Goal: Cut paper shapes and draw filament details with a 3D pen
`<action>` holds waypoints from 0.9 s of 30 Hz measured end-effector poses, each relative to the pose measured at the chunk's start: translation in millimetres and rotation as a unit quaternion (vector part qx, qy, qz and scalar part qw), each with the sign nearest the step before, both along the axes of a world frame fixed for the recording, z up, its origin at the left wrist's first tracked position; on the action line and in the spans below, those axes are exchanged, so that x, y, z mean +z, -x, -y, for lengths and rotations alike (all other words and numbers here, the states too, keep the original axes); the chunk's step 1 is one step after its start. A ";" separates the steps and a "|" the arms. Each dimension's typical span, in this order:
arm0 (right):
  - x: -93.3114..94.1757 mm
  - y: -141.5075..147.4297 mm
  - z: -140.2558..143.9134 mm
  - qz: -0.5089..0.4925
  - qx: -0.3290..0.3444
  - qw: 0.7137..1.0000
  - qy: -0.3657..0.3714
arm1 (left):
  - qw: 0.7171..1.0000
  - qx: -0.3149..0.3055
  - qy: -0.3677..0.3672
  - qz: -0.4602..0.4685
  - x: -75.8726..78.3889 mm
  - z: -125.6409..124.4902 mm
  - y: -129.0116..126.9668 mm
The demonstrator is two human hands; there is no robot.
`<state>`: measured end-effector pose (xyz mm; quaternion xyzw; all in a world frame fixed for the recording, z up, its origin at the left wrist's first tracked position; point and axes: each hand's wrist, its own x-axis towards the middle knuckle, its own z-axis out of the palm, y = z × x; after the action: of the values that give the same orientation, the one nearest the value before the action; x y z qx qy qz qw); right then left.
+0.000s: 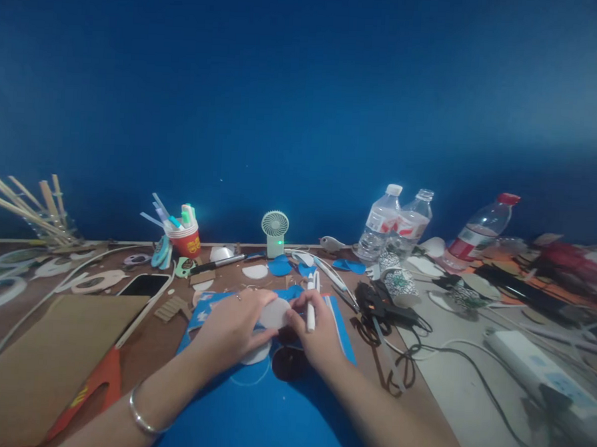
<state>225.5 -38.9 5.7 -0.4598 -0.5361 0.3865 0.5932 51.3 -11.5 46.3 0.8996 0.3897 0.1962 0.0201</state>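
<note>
A small white paper disc is pinched at its left side by my left hand, which wears a ring and a bracelet. My right hand has a white pen tucked between its fingers, and its fingertips touch the disc's right edge. Below the hands lies a blue sheet with a pale curved line drawn on it. Another white round piece sits under my left hand, and a dark round piece lies by my right wrist.
Behind the hands stand a small fan and a red cup of pens. To the right are plastic bottles, a black glue gun, tangled cables and a power strip. Cardboard and a phone lie left.
</note>
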 end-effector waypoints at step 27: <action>2.5 -3.3 1.4 -0.076 -0.028 0.996 0.028 | 0.986 0.108 0.085 0.096 -21.0 -30.2 29.4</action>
<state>228.9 -40.3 8.2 -0.4600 -0.4658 0.4184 0.6295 21.8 18.8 25.3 0.8240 0.4963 0.2489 0.1127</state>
